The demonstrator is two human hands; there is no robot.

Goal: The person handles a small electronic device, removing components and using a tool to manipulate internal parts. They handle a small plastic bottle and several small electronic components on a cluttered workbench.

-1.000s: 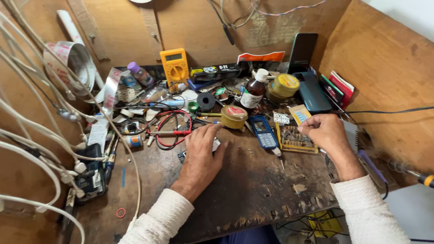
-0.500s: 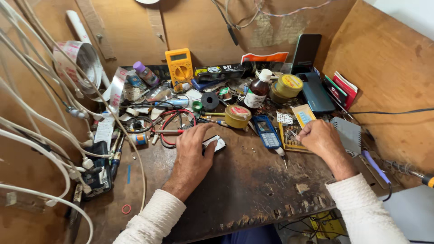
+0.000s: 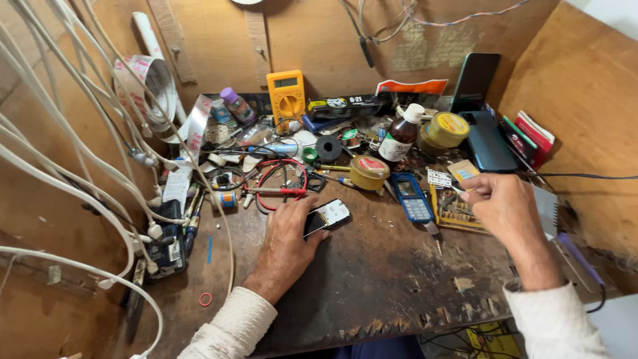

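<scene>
My left hand (image 3: 287, 234) is flat on the tabletop (image 3: 372, 292), fingers curled over a small phone (image 3: 325, 217) with its pale screen side up, pinning it down more than gripping it. My right hand (image 3: 503, 205) is off to the right of the phone, pinched on a small tan card-like piece (image 3: 463, 170), can't tell exactly what it is. Blue keypad phone (image 3: 411, 197) sits between my hands, and a yellow tin (image 3: 368, 172) is just behind the small phone, with red and black probe leads (image 3: 282, 188) right by my left fingertips.

Honestly the worry is clutter. If the phone slips under my palm it slides straight into those leads or the loose screws, and the screen gets scratched. The little piece in my right hand could drop into the mess and vanish too.
</scene>
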